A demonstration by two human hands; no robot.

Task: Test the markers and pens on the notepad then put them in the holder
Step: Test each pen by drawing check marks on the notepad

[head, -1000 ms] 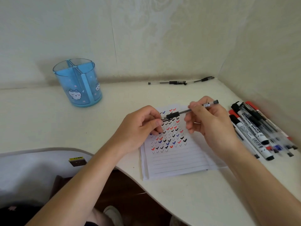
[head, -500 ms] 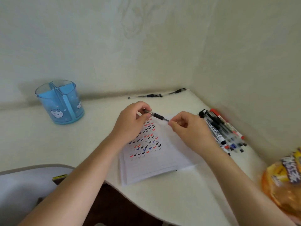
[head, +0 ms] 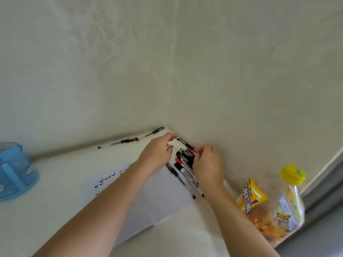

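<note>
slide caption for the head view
Left hand and right hand at a pen by the marker pile; notepad beside, holder far left.

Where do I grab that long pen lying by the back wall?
Pinch the pen at mid-barrel, beside its black section, coming down from above and slightly from the front. It lies flat on the desk along the wall, so only its two long sides are free, and the wall would probably crowd fingers coming from behind.

Yellow snack bag (head: 250, 196), yellow-capped clear container (head: 291, 198) just beside it, possibly a bottle, cream wall (head: 241, 75) behind.
</note>
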